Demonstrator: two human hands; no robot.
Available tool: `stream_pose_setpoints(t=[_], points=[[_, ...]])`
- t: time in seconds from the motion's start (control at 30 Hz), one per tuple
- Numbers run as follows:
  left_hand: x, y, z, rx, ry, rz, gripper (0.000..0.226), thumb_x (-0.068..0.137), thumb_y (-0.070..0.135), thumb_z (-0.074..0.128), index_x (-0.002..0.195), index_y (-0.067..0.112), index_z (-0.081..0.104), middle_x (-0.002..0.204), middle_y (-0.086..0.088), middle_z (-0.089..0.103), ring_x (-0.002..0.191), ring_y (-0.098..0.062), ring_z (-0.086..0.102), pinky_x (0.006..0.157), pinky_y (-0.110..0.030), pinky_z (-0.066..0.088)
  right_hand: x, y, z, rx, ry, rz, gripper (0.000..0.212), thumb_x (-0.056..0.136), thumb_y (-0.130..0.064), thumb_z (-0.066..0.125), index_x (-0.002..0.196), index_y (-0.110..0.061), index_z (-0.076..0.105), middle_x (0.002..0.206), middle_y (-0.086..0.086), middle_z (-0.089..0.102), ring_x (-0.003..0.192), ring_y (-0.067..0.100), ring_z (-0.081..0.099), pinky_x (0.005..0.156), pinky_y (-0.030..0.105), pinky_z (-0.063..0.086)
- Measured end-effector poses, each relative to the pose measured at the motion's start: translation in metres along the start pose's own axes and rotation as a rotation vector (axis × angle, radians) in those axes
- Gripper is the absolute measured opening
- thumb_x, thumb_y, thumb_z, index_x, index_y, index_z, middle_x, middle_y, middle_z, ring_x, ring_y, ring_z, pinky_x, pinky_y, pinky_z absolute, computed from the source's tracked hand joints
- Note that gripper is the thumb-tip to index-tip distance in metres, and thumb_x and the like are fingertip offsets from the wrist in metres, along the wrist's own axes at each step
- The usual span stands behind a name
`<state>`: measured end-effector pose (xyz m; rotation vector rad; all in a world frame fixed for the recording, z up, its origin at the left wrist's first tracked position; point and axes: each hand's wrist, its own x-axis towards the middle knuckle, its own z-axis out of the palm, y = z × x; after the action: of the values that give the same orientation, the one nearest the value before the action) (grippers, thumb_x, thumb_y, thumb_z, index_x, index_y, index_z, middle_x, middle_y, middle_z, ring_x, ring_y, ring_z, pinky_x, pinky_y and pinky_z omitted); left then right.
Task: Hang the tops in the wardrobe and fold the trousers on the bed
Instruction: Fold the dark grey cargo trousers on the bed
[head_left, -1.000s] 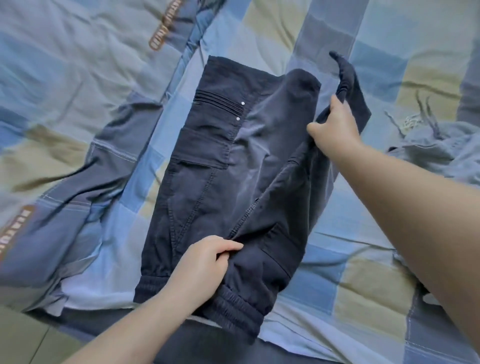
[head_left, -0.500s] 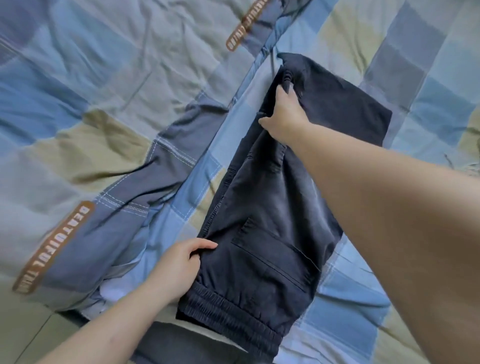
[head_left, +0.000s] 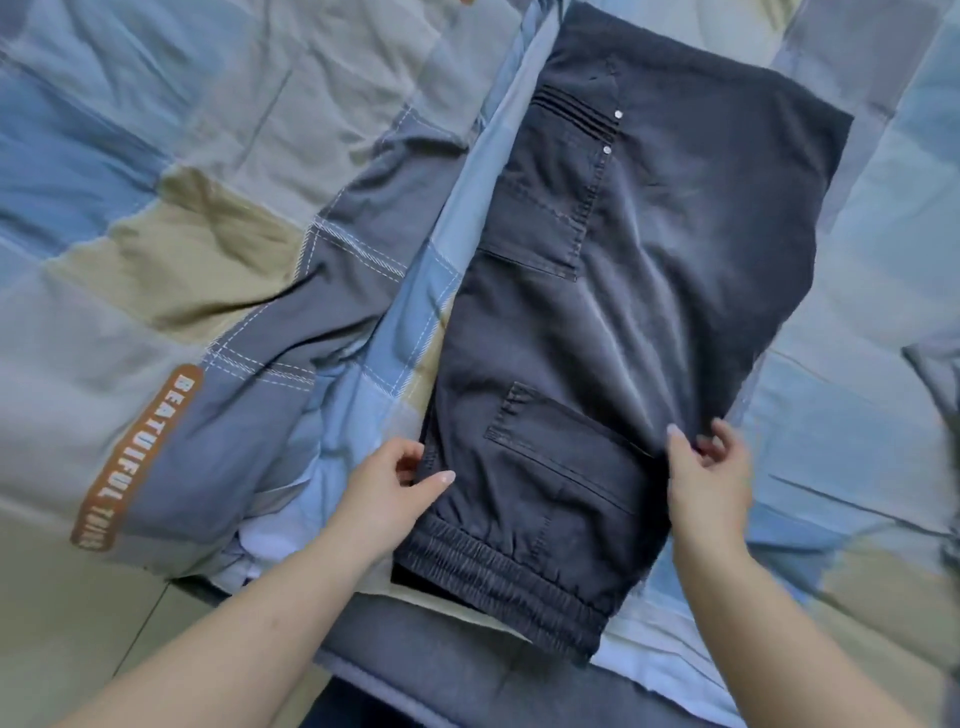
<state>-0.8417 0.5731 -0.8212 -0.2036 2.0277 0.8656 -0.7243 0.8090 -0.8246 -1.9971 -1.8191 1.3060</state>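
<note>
Trousers (head_left: 623, 312): dark, folded, flat on checked quilt (head_left: 156, 156). Left hand (head_left: 387, 491) pinches left edge; right hand (head_left: 706, 478) pinches right edge. Grey garment (head_left: 935, 384) at far right, apart.

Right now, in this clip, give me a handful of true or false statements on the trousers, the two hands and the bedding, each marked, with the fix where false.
1. The dark trousers lie folded on the checked quilt. True.
2. The left hand holds the trousers at their left edge near the elastic hem. True.
3. The right hand is lifted clear of the trousers. False: its fingers grip the right edge.
4. The trousers are bright red. False: they are dark navy grey.
5. An orange label with lettering shows on the quilt, left of the trousers. True.
</note>
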Motion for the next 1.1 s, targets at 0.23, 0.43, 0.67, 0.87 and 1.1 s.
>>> stream_pose_setpoints(t=[0.23,0.43,0.67,0.87,1.1], points=[[0.001,0.004,-0.014,0.31,-0.019,0.185,0.027,0.087,0.026,0.067,0.096,0.001,0.068,0.091,-0.008,0.06,0.095,-0.019,0.055,0.079,-0.02,0.04,-0.073,0.08,-0.018,0.197,-0.464,0.45,0.036,0.087,-0.04,0.063,0.116,-0.018,0.061,0.109,-0.004,0.07,0.1,0.016,0.066,0.095,0.04,0.049],[-0.012,0.009,-0.02,-0.004,-0.432,-0.157,0.046,0.094,0.044,0.05,0.108,0.003,0.067,0.107,-0.008,0.073,0.112,-0.032,0.062,0.106,-0.046,0.04,-0.083,0.086,-0.032,0.328,-0.645,0.449,0.031,0.087,-0.018,0.066,0.117,-0.016,0.061,0.111,0.0,0.071,0.102,0.02,0.068,0.093,0.043,0.052],[-0.032,0.002,-0.001,-0.071,-0.186,-0.057,0.045,0.094,0.037,0.054,0.102,-0.006,0.064,0.094,-0.012,0.07,0.085,-0.022,0.06,0.075,-0.033,0.049,-0.09,0.092,-0.048,0.391,-0.61,0.365,0.026,0.087,-0.023,0.066,0.113,-0.02,0.064,0.104,-0.004,0.073,0.096,0.015,0.07,0.078,0.031,0.055],[-0.079,-0.041,-0.001,0.117,-0.134,-0.004,0.027,0.093,0.037,0.057,0.084,0.015,0.071,0.08,0.007,0.074,0.08,-0.013,0.066,0.074,-0.032,0.052,-0.134,0.127,-0.074,0.426,-0.607,0.5,0.035,0.087,-0.023,0.067,0.12,-0.015,0.062,0.109,0.002,0.072,0.101,0.019,0.068,0.088,0.037,0.054],[-0.181,-0.085,-0.006,0.178,-0.192,-0.227,0.029,0.093,0.034,0.057,0.114,0.014,0.059,0.099,-0.009,0.073,0.096,-0.025,0.068,0.09,-0.048,0.053,-0.21,0.147,-0.147,0.195,-0.647,0.632,0.054,0.085,-0.03,0.069,0.134,-0.016,0.048,0.121,0.003,0.066,0.109,0.022,0.063,0.099,0.044,0.048]])
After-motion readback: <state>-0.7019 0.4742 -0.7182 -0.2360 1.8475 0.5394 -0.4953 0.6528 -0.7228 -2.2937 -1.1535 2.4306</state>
